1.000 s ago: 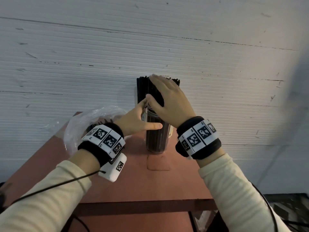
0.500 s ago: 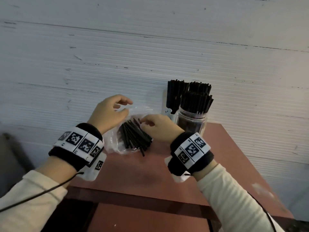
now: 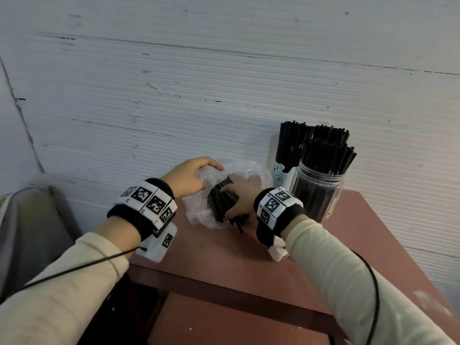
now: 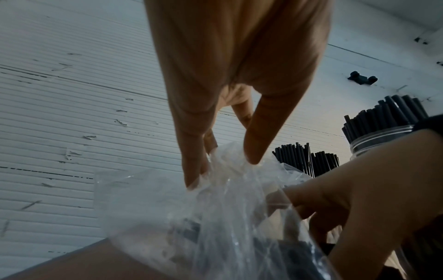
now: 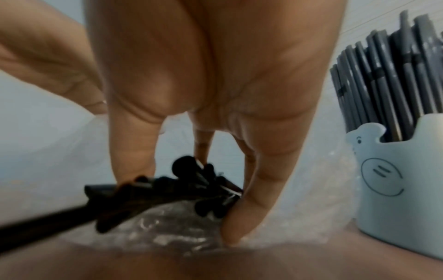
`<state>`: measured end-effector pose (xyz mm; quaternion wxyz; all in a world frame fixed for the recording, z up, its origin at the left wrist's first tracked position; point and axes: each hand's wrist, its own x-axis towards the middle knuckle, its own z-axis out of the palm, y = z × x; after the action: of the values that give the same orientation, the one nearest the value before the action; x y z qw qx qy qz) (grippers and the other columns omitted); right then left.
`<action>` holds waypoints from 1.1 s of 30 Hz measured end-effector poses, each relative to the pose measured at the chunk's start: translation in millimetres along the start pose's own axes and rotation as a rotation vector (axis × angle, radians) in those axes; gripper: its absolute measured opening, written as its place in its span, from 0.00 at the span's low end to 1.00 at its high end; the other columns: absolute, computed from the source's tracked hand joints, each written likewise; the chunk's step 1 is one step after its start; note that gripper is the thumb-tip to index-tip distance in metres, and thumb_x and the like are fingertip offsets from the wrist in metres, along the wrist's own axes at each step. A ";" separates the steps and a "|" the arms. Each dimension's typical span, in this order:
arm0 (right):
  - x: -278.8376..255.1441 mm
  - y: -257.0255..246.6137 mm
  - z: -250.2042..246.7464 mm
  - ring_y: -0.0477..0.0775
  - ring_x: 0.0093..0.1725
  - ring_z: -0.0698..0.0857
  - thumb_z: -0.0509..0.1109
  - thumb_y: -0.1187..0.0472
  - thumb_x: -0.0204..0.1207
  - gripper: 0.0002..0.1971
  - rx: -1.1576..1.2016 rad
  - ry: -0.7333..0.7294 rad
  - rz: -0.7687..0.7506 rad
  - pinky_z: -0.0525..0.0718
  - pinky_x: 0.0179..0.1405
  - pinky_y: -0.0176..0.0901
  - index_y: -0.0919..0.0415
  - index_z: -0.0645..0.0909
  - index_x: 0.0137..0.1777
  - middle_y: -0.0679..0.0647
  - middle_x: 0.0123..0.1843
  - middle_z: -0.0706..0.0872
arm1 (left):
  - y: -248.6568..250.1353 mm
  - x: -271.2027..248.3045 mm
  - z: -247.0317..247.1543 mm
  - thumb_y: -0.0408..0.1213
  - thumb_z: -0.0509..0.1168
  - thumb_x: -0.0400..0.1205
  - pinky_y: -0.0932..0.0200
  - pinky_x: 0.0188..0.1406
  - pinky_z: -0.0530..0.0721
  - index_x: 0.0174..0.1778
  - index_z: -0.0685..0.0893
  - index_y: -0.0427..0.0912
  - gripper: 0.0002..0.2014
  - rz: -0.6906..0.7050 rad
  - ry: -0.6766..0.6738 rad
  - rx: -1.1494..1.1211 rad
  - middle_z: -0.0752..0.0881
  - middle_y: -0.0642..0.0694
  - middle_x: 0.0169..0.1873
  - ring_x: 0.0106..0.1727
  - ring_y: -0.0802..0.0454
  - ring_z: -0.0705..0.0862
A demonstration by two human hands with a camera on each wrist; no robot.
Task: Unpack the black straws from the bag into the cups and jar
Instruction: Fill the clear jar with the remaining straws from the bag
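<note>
- On the reddish-brown table point(image 3: 249, 255), against a white ribbed wall point(image 3: 174, 95), we work with both bare hands at a clear plastic bag point(image 3: 199, 215).
- Our left hand point(image 3: 188, 179) arches over the far side of the bag; from the left wrist view its fingertips point(image 4: 191, 176) press and pinch the crumpled plastic, a narrow grip holding the bag.
- Our right hand point(image 3: 240, 200) reaches into the bag's mouth. Its grip is curled around a loose bundle of black straws point(image 3: 219, 202), thumb on one side and fingers on the other, as the right wrist view shows.
- A few straw ends stick out of the bag toward us, resting on the table.
- To the right, close to the wall, stand the containers: a pale cup with a bear face point(image 3: 280, 178), a second cup behind it, mostly hidden, and a clear jar point(image 3: 317, 192) in front.
- All three already hold dense upright clusters of black straws and look well filled.
- We judge the task to be far along: most straws seem unpacked, and one last handful remains in the bag to lift out and drop into a container.
- We cannot tell which container has room left.
</note>
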<state>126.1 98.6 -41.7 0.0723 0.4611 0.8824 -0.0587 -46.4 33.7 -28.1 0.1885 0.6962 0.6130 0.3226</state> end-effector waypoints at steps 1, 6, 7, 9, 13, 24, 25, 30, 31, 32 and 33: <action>0.0 -2.0 1.2 0.61 0.71 0.72 0.76 0.40 0.66 0.39 -0.042 0.028 -0.010 0.71 0.67 0.51 0.37 0.65 0.77 0.50 0.72 0.72 | 0.0 0.9 -0.6 0.17 0.62 0.78 0.72 0.49 0.73 0.60 0.81 0.60 0.29 -0.002 0.003 -0.002 0.75 0.52 0.76 0.82 0.56 0.65; -9.8 -2.4 -2.1 0.57 0.61 0.69 0.74 0.54 0.72 0.27 0.000 0.002 -0.016 0.74 0.56 0.47 0.41 0.72 0.71 0.52 0.58 0.68 | -2.6 3.2 -3.3 0.18 0.63 0.77 0.64 0.51 0.78 0.61 0.81 0.61 0.30 -0.017 0.009 -0.017 0.74 0.49 0.77 0.81 0.56 0.66; -11.6 -1.7 -3.5 0.55 0.58 0.69 0.73 0.56 0.72 0.25 -0.011 0.012 -0.019 0.74 0.53 0.45 0.43 0.74 0.69 0.51 0.55 0.66 | -2.9 3.1 -3.4 0.18 0.63 0.77 0.63 0.51 0.78 0.62 0.81 0.60 0.30 -0.022 0.007 -0.023 0.74 0.49 0.77 0.81 0.56 0.66; -11.9 -0.2 -3.7 0.53 0.55 0.71 0.74 0.59 0.71 0.21 0.002 0.050 -0.024 0.76 0.51 0.42 0.45 0.78 0.64 0.49 0.52 0.67 | -3.4 2.4 -3.7 0.18 0.63 0.77 0.62 0.57 0.73 0.64 0.81 0.58 0.29 -0.026 0.003 -0.033 0.74 0.49 0.76 0.81 0.55 0.66; -9.6 5.5 -2.1 0.48 0.48 0.79 0.73 0.62 0.72 0.14 0.111 0.045 -0.036 0.77 0.46 0.35 0.49 0.83 0.57 0.47 0.48 0.81 | -2.9 0.3 -5.5 0.18 0.64 0.78 0.63 0.62 0.69 0.65 0.81 0.56 0.28 -0.023 -0.002 -0.037 0.74 0.49 0.77 0.82 0.54 0.65; -3.2 9.8 6.4 0.50 0.43 0.80 0.79 0.61 0.69 0.13 0.184 0.025 -0.042 0.79 0.35 0.34 0.53 0.78 0.48 0.46 0.40 0.80 | -0.9 -1.9 -9.3 0.18 0.64 0.78 0.65 0.59 0.70 0.64 0.80 0.57 0.29 -0.033 -0.046 -0.029 0.73 0.49 0.78 0.83 0.54 0.64; -3.7 9.6 5.9 0.48 0.41 0.79 0.79 0.62 0.69 0.13 0.172 0.035 -0.047 0.76 0.32 0.32 0.52 0.78 0.47 0.45 0.38 0.79 | -0.7 -2.3 -9.1 0.17 0.64 0.78 0.66 0.58 0.71 0.64 0.79 0.58 0.29 -0.031 -0.048 -0.025 0.73 0.49 0.78 0.83 0.54 0.64; -11.7 13.1 3.5 0.43 0.32 0.80 0.74 0.68 0.71 0.09 0.302 0.102 -0.061 0.79 0.28 0.29 0.58 0.82 0.50 0.45 0.37 0.80 | -0.6 -3.8 -9.9 0.19 0.64 0.78 0.61 0.63 0.74 0.69 0.78 0.58 0.31 -0.034 -0.094 0.008 0.70 0.50 0.80 0.82 0.54 0.66; -15.1 13.6 2.9 0.43 0.30 0.81 0.73 0.69 0.71 0.10 0.357 0.102 -0.059 0.80 0.26 0.29 0.60 0.83 0.52 0.47 0.37 0.81 | -1.1 -3.8 -10.4 0.20 0.65 0.78 0.59 0.65 0.74 0.70 0.77 0.59 0.31 -0.037 -0.112 0.018 0.69 0.49 0.80 0.81 0.53 0.67; -19.6 13.7 2.0 0.44 0.28 0.81 0.72 0.71 0.72 0.11 0.407 0.101 -0.057 0.80 0.24 0.29 0.61 0.83 0.53 0.48 0.38 0.82 | -0.9 -4.4 -10.8 0.21 0.67 0.78 0.59 0.67 0.72 0.71 0.77 0.59 0.31 -0.039 -0.125 0.023 0.69 0.49 0.80 0.82 0.53 0.66; -24.9 14.1 0.7 0.45 0.27 0.82 0.71 0.71 0.72 0.11 0.443 0.100 -0.054 0.80 0.22 0.28 0.61 0.83 0.54 0.49 0.38 0.82 | -0.5 -5.0 -10.6 0.22 0.68 0.78 0.61 0.68 0.69 0.72 0.77 0.58 0.31 -0.036 -0.124 0.022 0.70 0.49 0.80 0.82 0.53 0.65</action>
<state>151.8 86.4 -38.4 -0.0762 0.4444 0.8625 -0.2300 -54.2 27.5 -22.0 0.2243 0.7058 0.6161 0.2685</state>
